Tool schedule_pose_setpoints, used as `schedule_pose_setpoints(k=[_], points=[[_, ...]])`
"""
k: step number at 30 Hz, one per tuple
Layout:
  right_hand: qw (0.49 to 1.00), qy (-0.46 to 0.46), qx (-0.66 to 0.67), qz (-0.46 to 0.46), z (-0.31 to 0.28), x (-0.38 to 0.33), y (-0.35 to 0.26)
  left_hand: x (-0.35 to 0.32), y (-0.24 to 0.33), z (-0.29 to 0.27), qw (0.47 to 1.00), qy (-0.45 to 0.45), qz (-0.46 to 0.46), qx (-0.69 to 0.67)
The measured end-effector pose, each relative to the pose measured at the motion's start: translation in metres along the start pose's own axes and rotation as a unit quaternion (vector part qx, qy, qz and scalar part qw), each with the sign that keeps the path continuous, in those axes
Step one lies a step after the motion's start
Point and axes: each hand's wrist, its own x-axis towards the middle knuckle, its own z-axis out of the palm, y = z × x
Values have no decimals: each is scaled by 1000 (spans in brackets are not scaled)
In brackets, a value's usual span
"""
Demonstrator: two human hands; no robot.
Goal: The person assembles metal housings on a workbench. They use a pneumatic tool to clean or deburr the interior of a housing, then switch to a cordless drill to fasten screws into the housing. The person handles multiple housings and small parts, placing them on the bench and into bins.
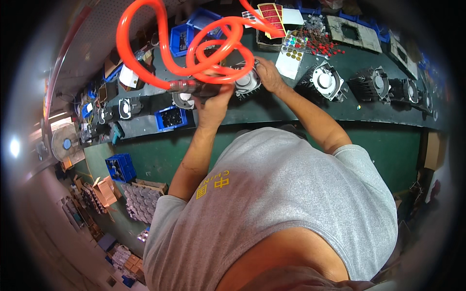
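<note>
My left hand (213,107) is wrapped around a dark air tool (208,89), which lies nearly level over the bench. An orange air hose (167,53) joins its left end and loops up in front of the bench. The tool's right end meets a round-faced metal housing (247,83), though the hose and hand hide the exact contact. On the far right edge of that housing, my right hand (269,75) grips with bent fingers. Just left of my left hand sits another metal housing (183,101), partly covered by the hand and tool.
More finned housings (326,82) stand along the dark green bench (291,112) to the right, others to the left. A blue bin of small black parts (171,119) sits at the near edge. Sticker sheets (290,63) and red-tipped wires (323,46) lie behind.
</note>
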Motion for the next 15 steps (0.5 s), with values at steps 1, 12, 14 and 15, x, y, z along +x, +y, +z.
schedule_pose_setpoints(k=[1, 12, 14, 15], points=[[999, -2, -24, -22, 6, -2, 7, 2, 4, 4, 995, -6, -54, -81], [995, 27, 78, 56, 23, -7, 11, -2, 6, 29, 966, -7, -139, -216], [1000, 13, 19, 2, 17, -6, 8, -8, -15, 32, 998, -41, -28, 32], [1000, 6, 12, -6, 14, -6, 9, -8, -17, 33, 989, -62, 10, 137]])
